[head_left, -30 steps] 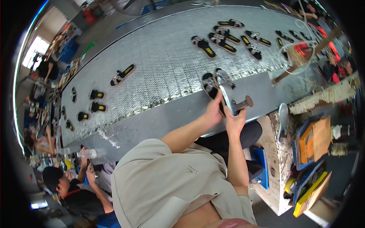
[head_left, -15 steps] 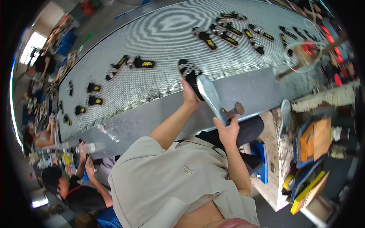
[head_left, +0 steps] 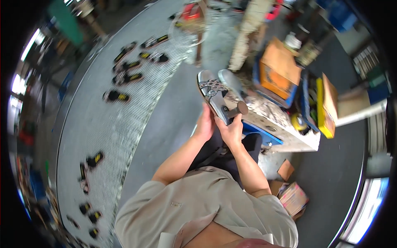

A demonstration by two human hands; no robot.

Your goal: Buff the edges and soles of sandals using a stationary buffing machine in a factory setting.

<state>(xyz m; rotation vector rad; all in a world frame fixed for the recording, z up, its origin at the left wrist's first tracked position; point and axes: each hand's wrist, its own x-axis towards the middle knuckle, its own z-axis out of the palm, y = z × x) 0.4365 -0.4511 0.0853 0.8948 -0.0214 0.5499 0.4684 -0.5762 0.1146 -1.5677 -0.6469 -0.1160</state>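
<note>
The sandal, silver with a perforated strap and a block heel, sits just above picture centre, held up in front of the person with its sole tilted toward one o'clock. The left hand cups it from seven o'clock, fingers wrapped around the sole edge. The right hand grasps it from five o'clock, fingers closed near the brown heel. A second silver sole lies just beside the sandal at two o'clock.

Directly beyond, at three o'clock, stands a stained white worktop. An orange box rests further out at one o'clock, and a yellow box at three o'clock. At ten o'clock a curved mesh conveyor carries dark sandals with yellow insoles, well apart from the hands. Cardboard pieces lie on the floor at five o'clock.
</note>
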